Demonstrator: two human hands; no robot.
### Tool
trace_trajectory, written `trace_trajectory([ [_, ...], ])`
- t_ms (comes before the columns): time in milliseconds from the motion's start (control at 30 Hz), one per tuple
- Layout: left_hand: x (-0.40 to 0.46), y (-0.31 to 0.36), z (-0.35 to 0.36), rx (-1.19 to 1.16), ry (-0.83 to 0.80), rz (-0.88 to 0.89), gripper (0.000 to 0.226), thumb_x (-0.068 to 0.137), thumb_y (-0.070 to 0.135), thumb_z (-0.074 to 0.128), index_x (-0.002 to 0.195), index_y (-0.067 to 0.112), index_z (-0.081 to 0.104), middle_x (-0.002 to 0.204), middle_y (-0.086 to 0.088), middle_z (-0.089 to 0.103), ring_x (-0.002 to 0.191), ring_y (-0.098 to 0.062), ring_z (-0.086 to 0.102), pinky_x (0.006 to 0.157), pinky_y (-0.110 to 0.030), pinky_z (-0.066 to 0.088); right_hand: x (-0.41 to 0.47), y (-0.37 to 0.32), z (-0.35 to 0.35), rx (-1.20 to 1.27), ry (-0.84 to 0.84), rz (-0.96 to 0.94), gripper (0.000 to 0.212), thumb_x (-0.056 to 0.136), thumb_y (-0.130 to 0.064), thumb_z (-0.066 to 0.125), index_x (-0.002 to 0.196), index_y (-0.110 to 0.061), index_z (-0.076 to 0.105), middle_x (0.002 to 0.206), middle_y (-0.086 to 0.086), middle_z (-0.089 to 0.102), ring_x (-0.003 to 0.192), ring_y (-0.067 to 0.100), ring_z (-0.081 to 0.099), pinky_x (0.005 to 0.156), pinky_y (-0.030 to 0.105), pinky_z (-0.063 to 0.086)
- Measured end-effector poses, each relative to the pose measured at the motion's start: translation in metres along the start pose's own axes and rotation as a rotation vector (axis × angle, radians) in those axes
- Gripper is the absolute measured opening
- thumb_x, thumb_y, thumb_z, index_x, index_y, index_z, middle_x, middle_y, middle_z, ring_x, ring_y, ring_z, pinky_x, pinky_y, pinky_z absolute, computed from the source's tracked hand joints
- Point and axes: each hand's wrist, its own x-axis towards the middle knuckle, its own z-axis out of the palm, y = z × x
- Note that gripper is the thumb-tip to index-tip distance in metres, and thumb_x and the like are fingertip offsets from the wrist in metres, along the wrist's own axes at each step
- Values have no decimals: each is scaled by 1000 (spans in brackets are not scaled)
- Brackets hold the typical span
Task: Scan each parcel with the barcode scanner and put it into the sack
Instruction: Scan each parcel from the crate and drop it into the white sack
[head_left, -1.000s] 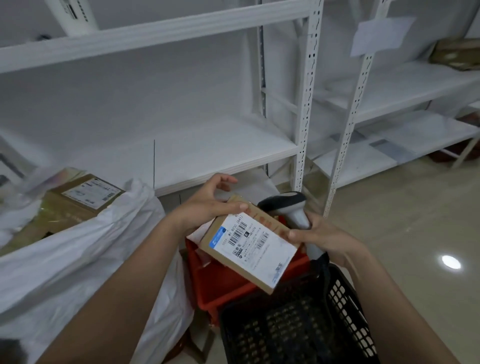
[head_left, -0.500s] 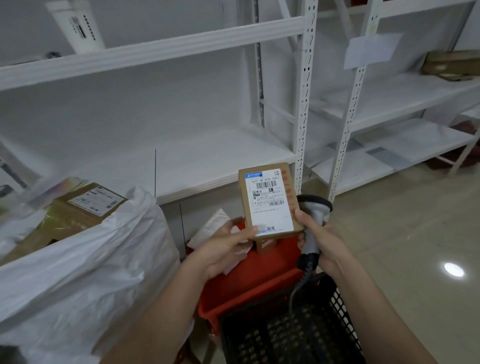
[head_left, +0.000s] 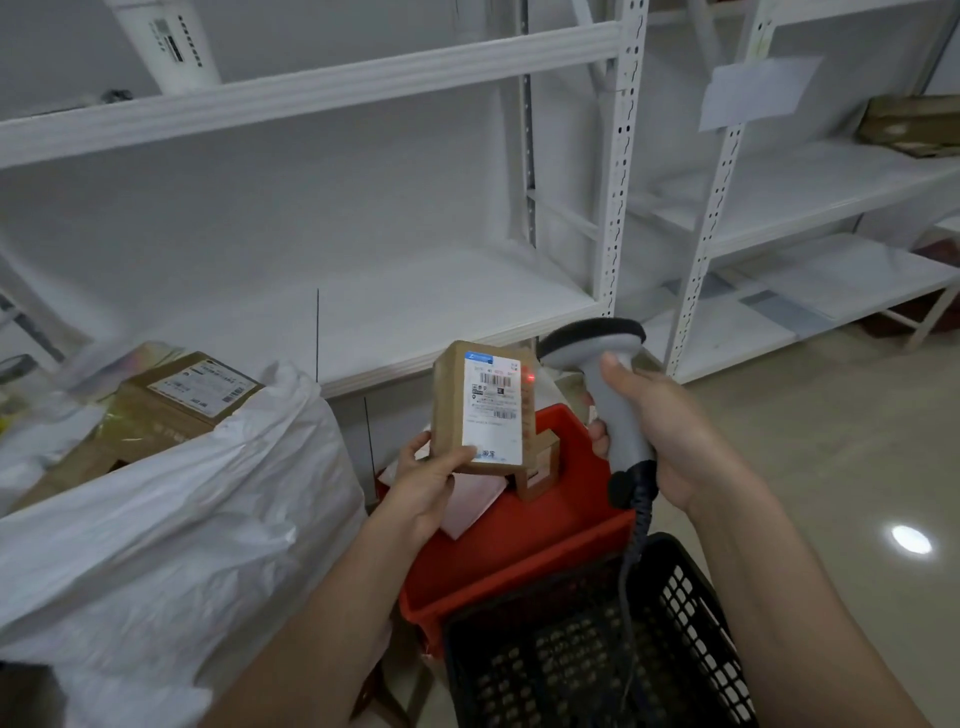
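- white metal shelving (head_left: 363, 88) fills the background, mostly bare boards; pale tiled floor (head_left: 831, 467) to the right with a ceiling-light glare spot.
- white woven sack (head_left: 171, 519) stands at the left, mouth open toward the shelf; a labelled cardboard box (head_left: 192, 400) lies at its top.
- red crate (head_left: 519, 551) sits straight ahead, low; more small cartons and a pale envelope lie inside it. black mesh basket (head_left: 597, 649) is nearest the camera, just in front of the crate.
- left hand (head_left: 426, 488) holds the parcel (head_left: 483, 410) upright by its lower end, thumb curled across the front bottom corner, fingers behind. label faces the camera and the scanner.
- right hand (head_left: 670, 441) grips the barcode scanner (head_left: 602, 374) round its handle, fingers wrapped; trigger finger not visible. cord drops down into the basket.
- scanner head sits just right of the parcel, near but apart. a red dot shows at the label's right edge, beside the upper barcode.
- judgement: step in hand is the scan; the beam looks slightly off the bars, so a small aim correction leftward may be needed.
- next move calls for: swing the parcel left over the sack mouth and release it beside the box already there; scanner hand can stay put.
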Motion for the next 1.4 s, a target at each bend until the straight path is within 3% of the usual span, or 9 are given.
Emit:
trace_trajectory([
  [233,8,1,-8,-90,92,99,79,75,-10,73,136,20,33,125,-9,62,105,-9,59,93,-22,40,-32,-29,23,-65,-27,-60,39,96,-42,59,104,-4,59,69,7,59,49,16,54,48,30,47],
  [367,15,3,-17,-87,119,117,79,74,-6,76,134,23,34,121,-7,65,108,-12,60,86,-19,38,-43,-35,33,-75,-26,-75,42,98,-40,56,114,-1,56,74,6,56,44,13,52,41,25,46],
  [600,16,7,-31,-95,101,124,80,72,-1,80,132,27,36,117,-1,66,107,-11,61,80,-19,43,-56,-45,51,-97,-25,-149,44,99,-37,55,124,-1,53,94,10,58,52,16,51,49,31,44],
  [700,10,14,-38,-104,82,159,79,71,-3,79,133,24,37,119,-4,64,106,-12,62,79,-20,46,-58,-48,65,-125,-44,-155,42,99,-36,55,121,0,55,89,9,58,51,15,51,49,29,45],
  [833,-12,39,-56,-85,50,259,77,71,0,81,134,18,40,125,-9,61,115,-24,61,100,-38,48,-54,-46,98,-128,-86,-134,37,99,-40,55,109,-5,60,84,10,61,54,16,53,52,30,47],
  [967,-45,91,-100,-101,92,438,49,80,12,76,122,25,53,120,-10,66,103,-20,67,79,-29,54,-45,-35,149,-87,-156,-120,34,95,-43,61,103,-10,64,88,12,65,55,18,54,56,33,45],
  [1167,-96,179,-212,-247,445,694,29,85,17,72,104,33,55,104,-1,70,88,-14,72,67,-26,56,-34,-5,233,-40,-241,-69,35,93,-37,67,115,-12,60,101,6,70,48,11,55,45,26,46],
  [1300,-112,215,-282,-149,811,704,39,77,34,78,110,35,58,100,16,62,83,-1,63,52,-13,49,-31,14,283,-77,-287,-46,32,94,-35,65,109,-7,62,95,7,68,48,12,54,44,26,47],
  [1400,-104,230,-323,-81,895,615,37,75,42,76,108,34,59,99,15,58,83,-1,58,59,-19,46,-30,28,310,-87,-308,-8,33,94,-34,65,109,-5,62,90,9,65,49,12,54,44,25,46],
])
